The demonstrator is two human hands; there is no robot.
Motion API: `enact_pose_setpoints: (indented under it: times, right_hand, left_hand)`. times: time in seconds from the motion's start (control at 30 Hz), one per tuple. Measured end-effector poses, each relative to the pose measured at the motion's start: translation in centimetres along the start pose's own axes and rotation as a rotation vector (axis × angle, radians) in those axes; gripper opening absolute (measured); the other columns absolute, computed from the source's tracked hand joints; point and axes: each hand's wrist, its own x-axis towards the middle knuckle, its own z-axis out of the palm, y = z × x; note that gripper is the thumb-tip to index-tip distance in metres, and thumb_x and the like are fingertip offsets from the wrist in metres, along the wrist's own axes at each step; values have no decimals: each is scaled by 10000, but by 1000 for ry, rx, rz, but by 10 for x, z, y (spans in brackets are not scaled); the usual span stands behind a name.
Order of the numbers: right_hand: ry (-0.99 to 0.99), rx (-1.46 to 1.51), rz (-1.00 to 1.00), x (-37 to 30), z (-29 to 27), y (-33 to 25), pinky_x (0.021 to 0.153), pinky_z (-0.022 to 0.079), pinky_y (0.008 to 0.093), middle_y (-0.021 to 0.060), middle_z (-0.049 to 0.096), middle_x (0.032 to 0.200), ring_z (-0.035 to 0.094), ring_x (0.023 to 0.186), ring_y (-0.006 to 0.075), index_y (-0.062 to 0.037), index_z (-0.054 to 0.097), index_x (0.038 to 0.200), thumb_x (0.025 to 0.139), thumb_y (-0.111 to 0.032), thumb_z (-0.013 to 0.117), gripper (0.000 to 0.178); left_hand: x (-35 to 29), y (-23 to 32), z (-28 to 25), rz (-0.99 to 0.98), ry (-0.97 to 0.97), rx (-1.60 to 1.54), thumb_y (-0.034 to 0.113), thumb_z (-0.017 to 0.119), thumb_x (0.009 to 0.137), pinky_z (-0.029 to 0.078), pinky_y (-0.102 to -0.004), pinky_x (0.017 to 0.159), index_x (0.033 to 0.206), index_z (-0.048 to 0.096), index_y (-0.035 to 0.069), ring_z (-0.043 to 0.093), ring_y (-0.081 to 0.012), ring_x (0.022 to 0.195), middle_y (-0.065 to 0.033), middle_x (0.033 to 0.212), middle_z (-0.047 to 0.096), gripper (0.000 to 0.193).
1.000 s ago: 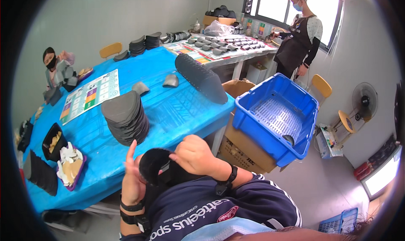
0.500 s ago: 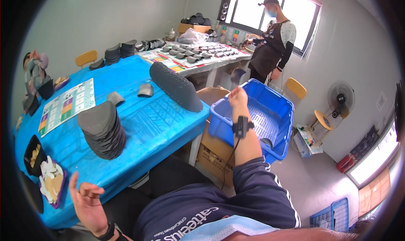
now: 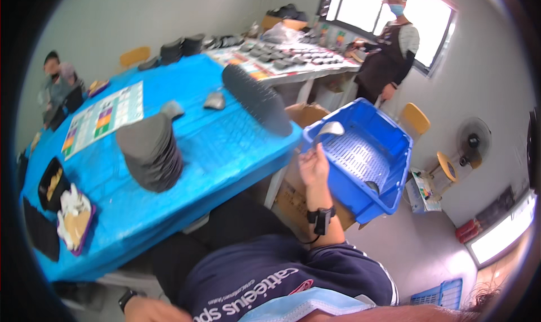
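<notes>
My right hand [image 3: 314, 167] is raised at the near left side of the blue plastic crate [image 3: 399, 201]. Between its fingertips is a small curved grey piece [image 3: 331, 129], lit pale on top, over the crate's left rim. Low at the bottom edge, my left hand [image 3: 155, 311] lies close to my body, smeared by motion with its fingers unclear. On the blue-covered table [image 3: 214, 153] stands a tall stack of dark grey curved pieces [image 3: 151, 155]. Two loose curved pieces lie beyond the stack, one of them a shiny grey piece [image 3: 214, 101].
A long dark curved form [image 3: 256, 102] lies along the table's right edge. Trays of scraps [image 3: 75, 220] sit at the near left. Cardboard boxes [image 3: 290, 201] stand beneath the crate. One co-worker [image 3: 389, 57] stands by the window; another person [image 3: 56, 85] is at the far left.
My right hand has come back toward me with the curved piece, its palm now turned up. My left hand has dropped from beside the table to the bottom edge. The view has shifted.
</notes>
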Motion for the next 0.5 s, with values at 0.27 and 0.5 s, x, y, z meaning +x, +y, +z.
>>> enact_pose_setpoints:
  times: [0.27, 0.5]
  right_hand:
    - [-245, -35, 20, -13, 11, 5, 655, 373, 286, 4, 443, 640, 421, 585, 123, -94, 507, 807, 906, -242, 430, 194]
    - [-342, -54, 66, -25, 20, 17, 671, 366, 300, -10, 490, 682, 430, 608, 119, -118, 529, 855, 890, -221, 458, 130]
  left_hand:
    - [26, -24, 33, -19, 962, 452, 458, 460, 773, 449, -386, 807, 1030, 551, -1, 583, -281, 927, -162, 1064, 568, 533]
    - [37, -13, 43, -651, 1178, 145, 303, 438, 864, 414, -323, 858, 1277, 75, 85, 614, -291, 794, -144, 1178, 495, 592]
